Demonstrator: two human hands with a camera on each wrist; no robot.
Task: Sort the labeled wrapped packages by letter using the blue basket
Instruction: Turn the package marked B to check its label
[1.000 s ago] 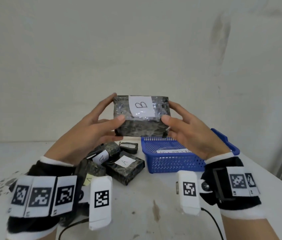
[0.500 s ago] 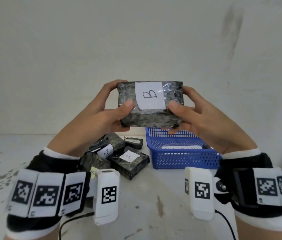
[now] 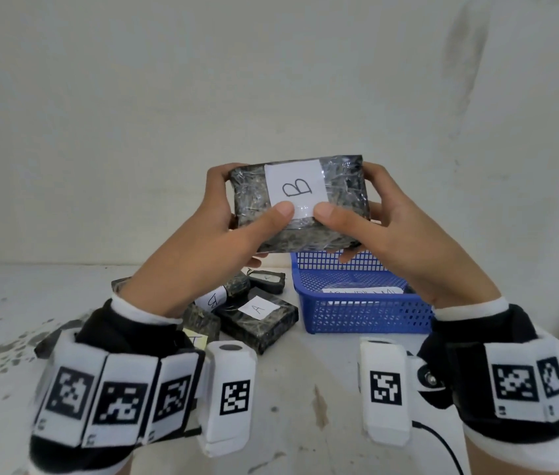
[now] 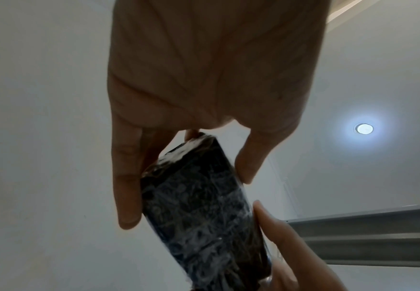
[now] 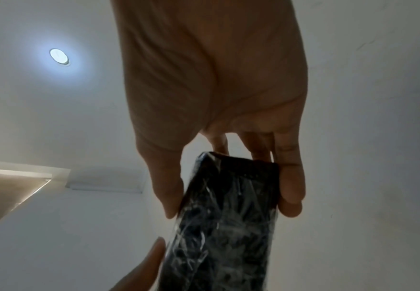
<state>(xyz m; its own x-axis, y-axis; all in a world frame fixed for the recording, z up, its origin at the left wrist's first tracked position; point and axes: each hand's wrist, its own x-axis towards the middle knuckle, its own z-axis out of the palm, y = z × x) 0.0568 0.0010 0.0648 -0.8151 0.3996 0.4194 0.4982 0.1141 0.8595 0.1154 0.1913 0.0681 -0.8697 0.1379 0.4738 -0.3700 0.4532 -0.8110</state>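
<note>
My thumbs lie side by side on the near face of the package (image 3: 296,204), the left thumb (image 3: 272,217) and the right thumb (image 3: 331,216) almost touching just under the white label (image 3: 296,188) with its hand-drawn B, while my other fingers curl round behind the short ends, so my left hand (image 3: 202,248) and my right hand (image 3: 404,248) are both clamped on the one block, each at its own end. From the wrist views I see the same pinch, thumb on one broad face and fingers on the other, the shiny dark wrap between them. The package hangs in the air with its long axis running left to right, label tilted up toward me, and this is the relation that matters: the blue basket (image 3: 367,313) sits on the table (image 3: 305,389) directly below and slightly to the right, its open mouth under my right hand and well clear of my left. So I judge my right hand is the nearer one for lowering it in, if B belongs there; something with a white label already lies inside, though I cannot read it. The other packages (image 3: 257,317) lie heaped to the left of the basket, below my left wrist, one showing an A, close together and touching each other
</note>
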